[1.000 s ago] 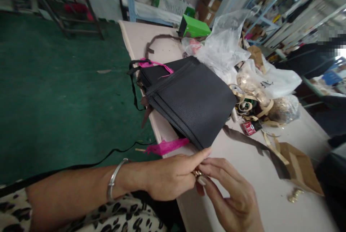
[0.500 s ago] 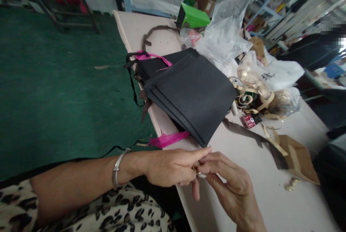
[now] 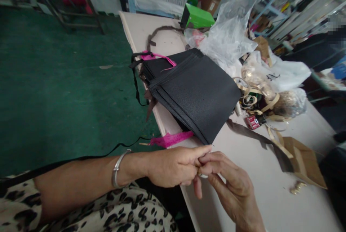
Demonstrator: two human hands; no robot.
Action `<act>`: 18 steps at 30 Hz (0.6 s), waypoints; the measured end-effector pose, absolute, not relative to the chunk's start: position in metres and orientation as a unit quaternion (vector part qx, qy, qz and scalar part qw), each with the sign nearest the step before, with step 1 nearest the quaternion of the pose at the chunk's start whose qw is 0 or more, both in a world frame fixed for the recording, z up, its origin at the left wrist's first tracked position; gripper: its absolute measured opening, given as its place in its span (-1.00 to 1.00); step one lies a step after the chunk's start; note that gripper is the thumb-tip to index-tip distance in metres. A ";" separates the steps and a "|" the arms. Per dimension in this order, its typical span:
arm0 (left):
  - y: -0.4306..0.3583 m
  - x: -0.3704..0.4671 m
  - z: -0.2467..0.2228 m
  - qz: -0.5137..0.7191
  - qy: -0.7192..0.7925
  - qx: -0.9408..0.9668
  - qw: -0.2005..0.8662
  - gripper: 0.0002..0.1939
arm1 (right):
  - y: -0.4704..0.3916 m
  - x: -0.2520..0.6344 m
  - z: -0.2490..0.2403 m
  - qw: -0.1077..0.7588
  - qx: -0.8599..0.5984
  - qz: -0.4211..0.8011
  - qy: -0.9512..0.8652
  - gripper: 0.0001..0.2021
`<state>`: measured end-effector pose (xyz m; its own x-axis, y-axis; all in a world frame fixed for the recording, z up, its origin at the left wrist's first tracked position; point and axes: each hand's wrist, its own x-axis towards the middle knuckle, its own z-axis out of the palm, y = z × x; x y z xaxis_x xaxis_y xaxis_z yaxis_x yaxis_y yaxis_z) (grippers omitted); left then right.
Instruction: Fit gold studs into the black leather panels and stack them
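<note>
My left hand, with a silver bangle on its wrist, is closed near the table's front edge. Its index finger points toward the near corner of the black leather-like panels. Meeting it from the other side, my right hand pinches with thumb and fingers. Between the fingertips of both hands is a small gold-coloured metal piece, mostly hidden, so its exact shape cannot be told. The panels lie stacked just beyond the hands.
A pink strip hangs by the table edge. Small gold metal pieces lie near a brown paper bag at right. Farther back are tan tape loops, a red-labelled item, plastic bags and a green box.
The view has shifted slightly, so the table's things sit a little farther right. My hands stay together, with the fingers closed more over the gold piece, which shows less now.
</note>
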<state>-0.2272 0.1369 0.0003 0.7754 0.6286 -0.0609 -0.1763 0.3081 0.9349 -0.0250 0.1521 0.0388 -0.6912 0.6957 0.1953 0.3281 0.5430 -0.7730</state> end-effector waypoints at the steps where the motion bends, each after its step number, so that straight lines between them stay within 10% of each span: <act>1: 0.136 -0.228 0.001 0.261 0.232 0.534 0.770 -0.14 | 0.152 -0.027 0.039 0.251 -0.303 0.352 -0.849 -0.80; 9: 0.132 -0.236 0.019 0.271 0.295 0.686 0.607 -0.24 | 0.137 -0.033 0.041 0.277 -0.293 0.171 -0.899 -0.74; 18: 0.139 -0.229 -0.007 0.232 0.184 0.446 0.845 -0.17 | 0.125 -0.019 0.054 0.273 -0.286 0.351 -0.849 -0.73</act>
